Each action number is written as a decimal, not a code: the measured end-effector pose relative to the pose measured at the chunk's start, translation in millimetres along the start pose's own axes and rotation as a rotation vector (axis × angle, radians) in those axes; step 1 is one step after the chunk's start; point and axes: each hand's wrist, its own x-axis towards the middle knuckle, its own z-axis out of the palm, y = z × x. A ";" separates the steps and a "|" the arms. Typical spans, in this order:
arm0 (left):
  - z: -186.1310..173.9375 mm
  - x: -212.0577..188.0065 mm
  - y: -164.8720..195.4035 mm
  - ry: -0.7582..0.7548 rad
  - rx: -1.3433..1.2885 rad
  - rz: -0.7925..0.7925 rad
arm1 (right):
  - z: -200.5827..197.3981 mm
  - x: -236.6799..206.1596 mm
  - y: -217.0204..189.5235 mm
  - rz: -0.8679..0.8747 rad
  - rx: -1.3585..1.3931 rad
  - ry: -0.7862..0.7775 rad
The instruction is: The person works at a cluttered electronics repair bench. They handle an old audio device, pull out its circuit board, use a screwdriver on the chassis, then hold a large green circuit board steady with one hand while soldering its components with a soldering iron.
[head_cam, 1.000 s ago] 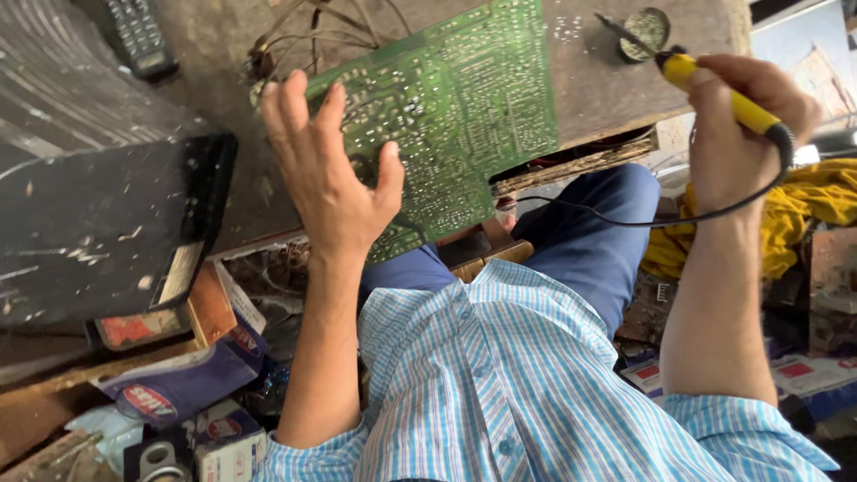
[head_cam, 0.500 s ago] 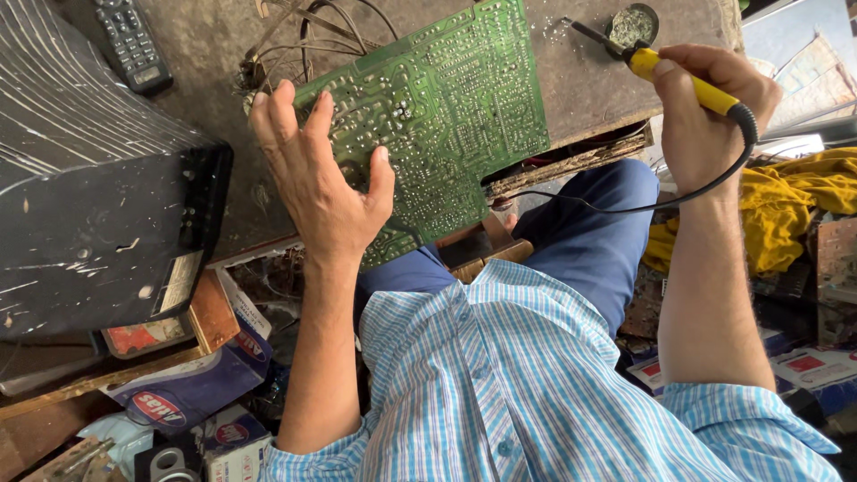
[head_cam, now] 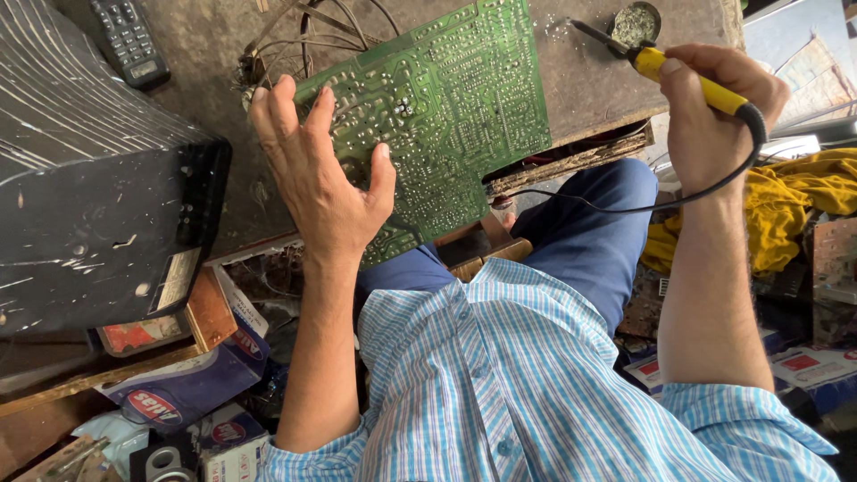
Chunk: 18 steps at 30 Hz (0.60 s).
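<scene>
A green circuit board (head_cam: pixel 437 116) lies solder side up on the worn bench (head_cam: pixel 580 80) at upper centre of the frame. The left hand (head_cam: pixel 321 178) rests open on its left part, fingers spread. The right hand (head_cam: pixel 714 107), at upper right, is closed around a yellow-handled soldering iron (head_cam: pixel 678 76), whose tip reaches a small round tin (head_cam: pixel 637 22). A remote control (head_cam: pixel 129 40) lies at upper left.

Circuit board (head_cam: pixel 437 116) on workbench (head_cam: pixel 589 80), remote (head_cam: pixel 130 40) far left; small tin (head_cam: pixel 636 22) right of board
</scene>
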 end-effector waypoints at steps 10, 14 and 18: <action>-0.9 0.8 1.0 -0.002 0.003 -0.005 | -2.0 -4.0 -5.1 -0.021 -0.014 -0.002; -0.5 0.5 0.0 -0.003 0.001 -0.003 | -2.5 -5.7 -7.3 -0.027 -0.002 -0.018; -0.2 -0.1 -1.0 -0.004 0.009 0.001 | -2.9 -6.5 -8.6 0.001 -0.016 -0.018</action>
